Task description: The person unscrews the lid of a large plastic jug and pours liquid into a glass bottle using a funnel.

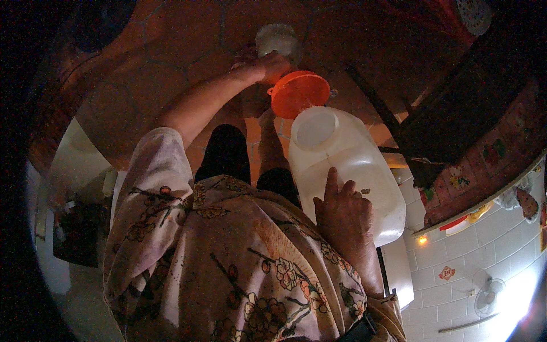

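A large translucent white plastic jug (pixel 354 171) lies tilted, its wide round mouth beside an orange plastic funnel (pixel 299 94). My right hand (pixel 346 209) is on the jug's side, fingers spread along it and the index finger extended. At the far end of my outstretched arm, my left hand (pixel 275 66) is curled against a pale translucent container (pixel 277 40), just beyond the funnel. The hand and funnel hide part of this container and how the funnel sits. Whether liquid passes between the jug's mouth and the funnel is unclear.
Dark reddish floor tiles (pixel 166 85) lie beneath. A dark wooden frame (pixel 376 102) stands at right, beside a patterned red surface (pixel 466 184). A fan (pixel 489 297) is near the white block wall (pixel 431 295). My knees (pixel 224 154) are below my arms.
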`<act>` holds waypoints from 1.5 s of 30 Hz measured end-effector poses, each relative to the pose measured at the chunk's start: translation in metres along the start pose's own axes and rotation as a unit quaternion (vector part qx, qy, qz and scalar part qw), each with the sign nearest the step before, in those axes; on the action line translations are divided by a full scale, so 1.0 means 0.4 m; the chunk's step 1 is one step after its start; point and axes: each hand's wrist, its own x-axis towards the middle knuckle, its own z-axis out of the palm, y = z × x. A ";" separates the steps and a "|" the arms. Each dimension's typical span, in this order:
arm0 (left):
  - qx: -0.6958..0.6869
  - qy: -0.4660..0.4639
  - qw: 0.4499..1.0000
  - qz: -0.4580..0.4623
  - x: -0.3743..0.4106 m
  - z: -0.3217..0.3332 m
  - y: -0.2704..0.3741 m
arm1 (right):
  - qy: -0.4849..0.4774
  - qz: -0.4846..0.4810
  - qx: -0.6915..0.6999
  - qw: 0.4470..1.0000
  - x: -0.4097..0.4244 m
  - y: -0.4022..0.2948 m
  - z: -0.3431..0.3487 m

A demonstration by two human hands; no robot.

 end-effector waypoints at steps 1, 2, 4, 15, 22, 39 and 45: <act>0.006 -0.002 1.000 -0.001 0.003 0.003 0.001 | -0.014 -0.001 0.003 1.000 0.002 0.002 -0.003; 0.011 -0.005 1.000 -0.003 0.005 0.005 0.002 | -0.009 -0.001 0.005 1.000 0.002 0.002 -0.005; 0.001 0.016 1.000 0.007 -0.010 -0.001 0.014 | 0.000 -0.001 0.009 1.000 0.000 0.001 -0.006; 0.025 0.024 0.999 -0.037 0.000 0.021 0.000 | -0.002 0.002 0.006 1.000 0.003 -0.001 -0.006; 0.126 0.003 0.991 -0.033 -0.005 -0.005 0.029 | -0.018 0.008 0.000 1.000 0.004 0.000 -0.002; 0.068 -0.022 0.997 -0.014 0.008 0.023 -0.009 | -0.028 0.013 0.015 0.999 0.004 -0.002 -0.010; 0.102 -0.013 0.995 -0.002 0.009 0.042 -0.033 | -0.018 0.013 0.001 1.000 0.000 -0.005 -0.012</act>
